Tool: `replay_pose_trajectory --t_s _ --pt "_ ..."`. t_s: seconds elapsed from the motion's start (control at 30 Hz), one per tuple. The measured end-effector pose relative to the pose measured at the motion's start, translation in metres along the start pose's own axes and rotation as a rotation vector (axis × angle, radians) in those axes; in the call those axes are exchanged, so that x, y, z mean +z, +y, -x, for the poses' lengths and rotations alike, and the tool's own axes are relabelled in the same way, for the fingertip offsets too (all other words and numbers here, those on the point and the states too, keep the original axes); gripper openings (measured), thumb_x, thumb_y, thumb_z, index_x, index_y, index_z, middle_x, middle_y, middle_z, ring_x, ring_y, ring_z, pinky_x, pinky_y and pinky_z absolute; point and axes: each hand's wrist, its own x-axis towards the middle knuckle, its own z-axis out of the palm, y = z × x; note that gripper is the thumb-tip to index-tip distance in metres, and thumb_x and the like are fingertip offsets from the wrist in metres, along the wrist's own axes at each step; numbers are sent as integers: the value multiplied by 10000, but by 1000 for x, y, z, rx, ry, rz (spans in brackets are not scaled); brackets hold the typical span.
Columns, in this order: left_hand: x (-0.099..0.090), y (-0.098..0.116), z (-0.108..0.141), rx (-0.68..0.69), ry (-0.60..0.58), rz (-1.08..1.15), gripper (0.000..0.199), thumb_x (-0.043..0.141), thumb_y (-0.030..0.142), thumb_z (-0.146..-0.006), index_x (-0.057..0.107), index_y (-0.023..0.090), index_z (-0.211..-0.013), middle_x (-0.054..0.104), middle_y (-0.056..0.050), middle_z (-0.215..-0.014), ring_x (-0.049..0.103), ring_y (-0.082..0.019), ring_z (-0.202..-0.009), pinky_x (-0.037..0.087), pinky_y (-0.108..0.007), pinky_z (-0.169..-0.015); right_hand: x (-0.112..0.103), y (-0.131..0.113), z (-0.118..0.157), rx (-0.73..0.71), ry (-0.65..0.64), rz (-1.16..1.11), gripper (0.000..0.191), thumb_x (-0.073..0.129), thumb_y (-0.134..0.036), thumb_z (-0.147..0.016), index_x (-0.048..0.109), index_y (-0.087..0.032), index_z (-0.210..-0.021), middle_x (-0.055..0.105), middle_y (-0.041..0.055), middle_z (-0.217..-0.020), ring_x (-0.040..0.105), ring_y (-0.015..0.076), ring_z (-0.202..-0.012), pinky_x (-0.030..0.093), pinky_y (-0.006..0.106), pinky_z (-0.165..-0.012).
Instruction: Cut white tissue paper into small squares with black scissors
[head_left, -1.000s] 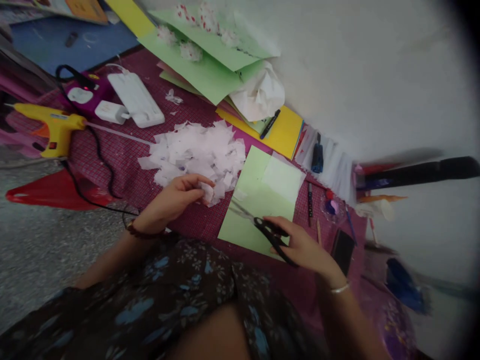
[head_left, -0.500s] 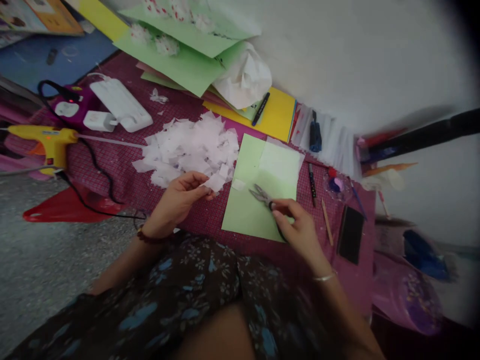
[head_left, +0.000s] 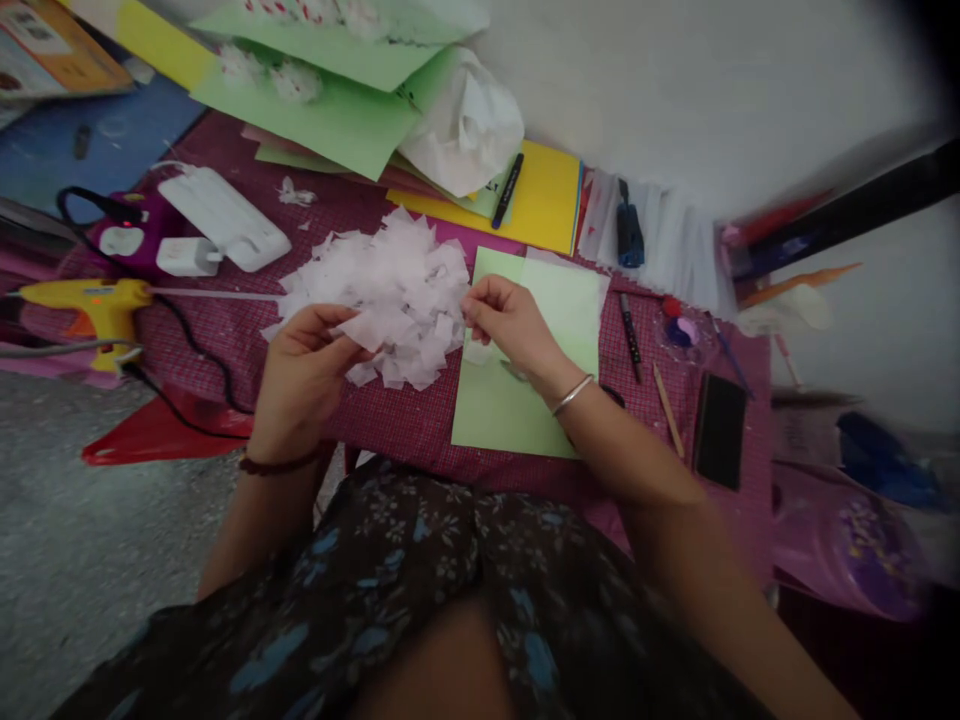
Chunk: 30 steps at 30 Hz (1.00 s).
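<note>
My left hand [head_left: 300, 375] is closed in a pinch on a thin white paper piece [head_left: 361, 332], at the near left side of a heap of cut white paper pieces [head_left: 382, 270]. At the heap's right edge is my right hand [head_left: 514, 325], thumb and fingers pinched together; what is between them, if anything, is too small to make out. Under my right wrist, scissors [head_left: 513, 370] lie on a light green sheet [head_left: 517, 425], mostly hidden by the arm. A small white scrap [head_left: 477, 352] rests on the sheet just below my right fingers.
A yellow glue gun [head_left: 97, 305] with its cord lies at left, near a white power adapter [head_left: 229, 220]. Green sheets with white puffs [head_left: 330, 120] are stacked behind. A marker [head_left: 630, 335], a wooden stick [head_left: 669, 410] and a dark rectangular block [head_left: 720, 430] lie at right.
My right hand has let go of the scissors, leaving them on the green sheet, and moved up and left to the heap. My left hand has shifted left with the paper piece.
</note>
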Motion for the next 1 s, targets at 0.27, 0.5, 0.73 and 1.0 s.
replay_pose_trajectory --t_s 0.27,0.5,0.73,1.0 --pt "6 -10 -14 75 -93 -50 137 794 217 -748 701 191 -845 666 10 -672 594 -101 -530 472 -229 -505 14 19 26 -87 -207 692 178 630 -356 -881 607 -183 -916 659 48 -823 559 177 -704 370 315 -625" --pt "-4 -9 -25 494 38 -759 348 685 296 -867 516 199 -578 469 21 -566 438 -133 -559 341 -310 -555 28 27 24 -107 -152 743 93 593 -255 -848 538 -205 -792 618 53 -861 524 183 -742 369 326 -664" --pt "5 -2 -11 848 -8 -979 166 664 191 -855 676 188 -1021 695 -71 -1037 624 -244 -1028 469 -444 -934 18 12 13 212 -224 -17 121 580 -298 -852 527 -209 -789 552 -27 -657 450 110 -553 347 268 -532" --pt "32 -15 2 796 -271 -780 129 591 101 -892 679 182 -941 726 -43 -874 679 -155 -822 543 -274 -731 13 -16 11 172 -386 -259 118 647 -270 -784 564 -192 -815 597 -38 -671 470 73 -511 331 236 -490"
